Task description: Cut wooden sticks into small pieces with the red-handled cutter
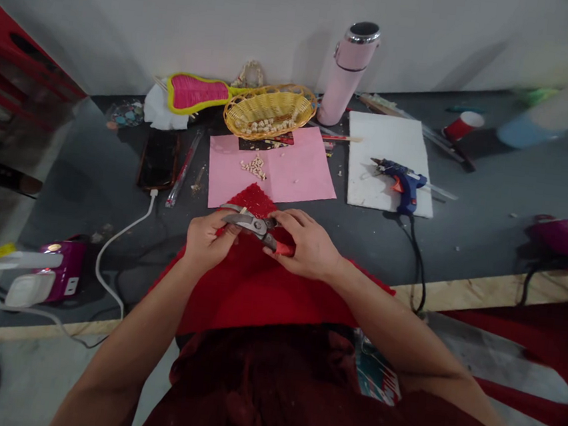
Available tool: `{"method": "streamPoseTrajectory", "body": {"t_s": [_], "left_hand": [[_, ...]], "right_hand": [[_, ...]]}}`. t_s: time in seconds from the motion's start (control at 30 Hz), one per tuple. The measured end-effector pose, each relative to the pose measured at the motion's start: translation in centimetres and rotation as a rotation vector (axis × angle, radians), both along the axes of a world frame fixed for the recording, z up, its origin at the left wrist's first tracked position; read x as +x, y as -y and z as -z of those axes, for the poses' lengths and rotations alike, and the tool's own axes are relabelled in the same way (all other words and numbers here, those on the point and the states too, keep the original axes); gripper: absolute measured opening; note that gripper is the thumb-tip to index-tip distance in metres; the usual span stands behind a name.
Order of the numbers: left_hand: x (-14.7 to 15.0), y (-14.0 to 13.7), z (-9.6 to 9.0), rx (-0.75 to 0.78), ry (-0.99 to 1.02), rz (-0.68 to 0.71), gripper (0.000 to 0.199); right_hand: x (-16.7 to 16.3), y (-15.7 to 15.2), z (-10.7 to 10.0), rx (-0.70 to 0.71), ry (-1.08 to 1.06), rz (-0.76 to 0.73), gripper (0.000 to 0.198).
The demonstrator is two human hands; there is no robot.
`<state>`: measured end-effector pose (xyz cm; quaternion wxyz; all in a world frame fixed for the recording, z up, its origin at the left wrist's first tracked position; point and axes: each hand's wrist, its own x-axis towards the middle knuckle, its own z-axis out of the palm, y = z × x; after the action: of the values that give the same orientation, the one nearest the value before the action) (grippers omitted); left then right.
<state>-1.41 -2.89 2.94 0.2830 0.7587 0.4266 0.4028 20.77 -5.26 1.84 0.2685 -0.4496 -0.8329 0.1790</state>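
My right hand is wrapped around the red-handled pruning shears, whose metal blades point left. At the blades, my left hand is closed with thumb and fingers pinched together; what lies in the pinch is mostly hidden. A small pale piece shows between the blades. Beneath both hands a red cloth spreads over the table edge and lap. Just beyond it, a little heap of small cream pieces rests on a pink sheet.
A yellow wicker basket holds more small pieces. Behind it stands a pink flask. To the right, a blue glue gun lies on a white board. A phone with a white cable is at left, near a purple power strip.
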Motion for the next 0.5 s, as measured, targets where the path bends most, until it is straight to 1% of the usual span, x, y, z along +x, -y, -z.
{"method": "streamPoseTrajectory", "body": {"t_s": [0.1,0.23,0.3,0.4,0.5], "left_hand": [[0.0,-0.04,0.04,-0.002,-0.026,-0.014,0.018],[-0.09,-0.05,-0.06,-0.022,-0.035,0.031,0.023],[-0.2,-0.02,-0.2,-0.04,-0.039,0.056,0.021],[-0.35,0.02,-0.38,-0.088,-0.01,0.104,0.018],[-0.4,0.04,-0.43,-0.163,0.061,0.151,0.017]], "right_hand": [[0.16,-0.53,0.41,0.008,0.016,-0.003,0.06],[0.49,-0.92,0.52,0.007,0.037,-0.043,0.062],[0.61,-0.96,0.39,0.008,0.04,-0.059,0.063],[0.75,-0.99,0.21,0.006,0.037,-0.076,0.063],[0.89,-1.06,0.19,0.002,0.031,-0.097,0.065]]}}
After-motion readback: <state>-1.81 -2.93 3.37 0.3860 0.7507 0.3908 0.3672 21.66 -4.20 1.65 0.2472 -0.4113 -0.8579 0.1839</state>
